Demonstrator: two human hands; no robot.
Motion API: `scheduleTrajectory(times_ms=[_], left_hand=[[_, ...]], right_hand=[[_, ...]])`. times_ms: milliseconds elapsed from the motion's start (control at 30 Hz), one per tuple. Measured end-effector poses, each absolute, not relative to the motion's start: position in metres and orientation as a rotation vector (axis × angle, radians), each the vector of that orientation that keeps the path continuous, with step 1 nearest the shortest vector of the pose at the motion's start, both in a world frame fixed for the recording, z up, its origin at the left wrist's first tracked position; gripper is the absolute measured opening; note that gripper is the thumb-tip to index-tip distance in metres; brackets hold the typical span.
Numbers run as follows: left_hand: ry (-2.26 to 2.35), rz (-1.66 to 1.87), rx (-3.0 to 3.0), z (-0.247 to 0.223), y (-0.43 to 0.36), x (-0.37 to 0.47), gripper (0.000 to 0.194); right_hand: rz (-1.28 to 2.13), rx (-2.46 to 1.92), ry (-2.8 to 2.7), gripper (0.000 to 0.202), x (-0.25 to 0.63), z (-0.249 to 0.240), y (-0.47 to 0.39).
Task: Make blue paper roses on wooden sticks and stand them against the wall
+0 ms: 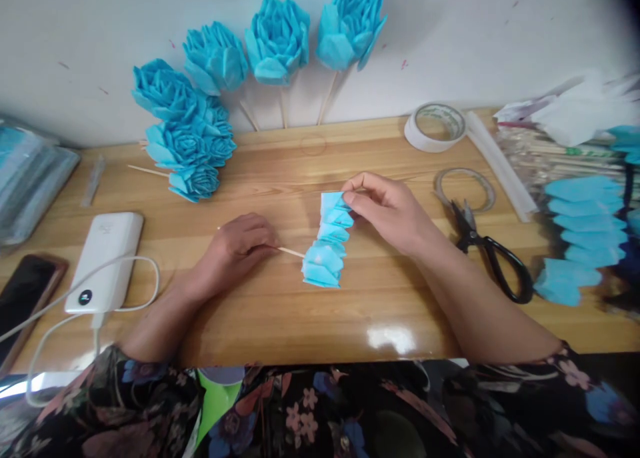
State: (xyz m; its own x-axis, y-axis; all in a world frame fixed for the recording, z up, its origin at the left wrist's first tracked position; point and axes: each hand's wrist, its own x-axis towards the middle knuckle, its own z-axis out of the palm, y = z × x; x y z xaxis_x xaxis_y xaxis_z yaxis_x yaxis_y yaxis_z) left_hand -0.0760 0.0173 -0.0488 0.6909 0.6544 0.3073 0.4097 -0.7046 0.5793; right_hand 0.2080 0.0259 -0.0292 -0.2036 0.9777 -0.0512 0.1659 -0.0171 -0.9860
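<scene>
Paper strip point(334, 228), blue and pleated, lies between the two grips, its long axis running from the right fingertips toward the wearer and slightly leftward. The right hand point(387, 211) is nearer, touching it: thumb and forefinger pinch its far right corner. The left hand point(245, 241) closes around a thin wooden stick point(291, 251), which points rightward out of that grip, roughly crosswise to the strip, and meets the bunched near end. That end sits right of the left grip. Black-handled scissors point(471, 237) lie right of the right hand; blue flowers point(187, 145) lie beyond the left.
</scene>
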Motion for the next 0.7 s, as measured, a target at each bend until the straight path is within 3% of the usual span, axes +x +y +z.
scheduleTrajectory(times_ms=[700], left_hand=[[0.847,0.708,2.466,-0.0417,0.0155,-0.0754,0.014]], right_hand=[[1.262,-1.249,-1.609,0.012,0.2030,-0.0195,0.0176]])
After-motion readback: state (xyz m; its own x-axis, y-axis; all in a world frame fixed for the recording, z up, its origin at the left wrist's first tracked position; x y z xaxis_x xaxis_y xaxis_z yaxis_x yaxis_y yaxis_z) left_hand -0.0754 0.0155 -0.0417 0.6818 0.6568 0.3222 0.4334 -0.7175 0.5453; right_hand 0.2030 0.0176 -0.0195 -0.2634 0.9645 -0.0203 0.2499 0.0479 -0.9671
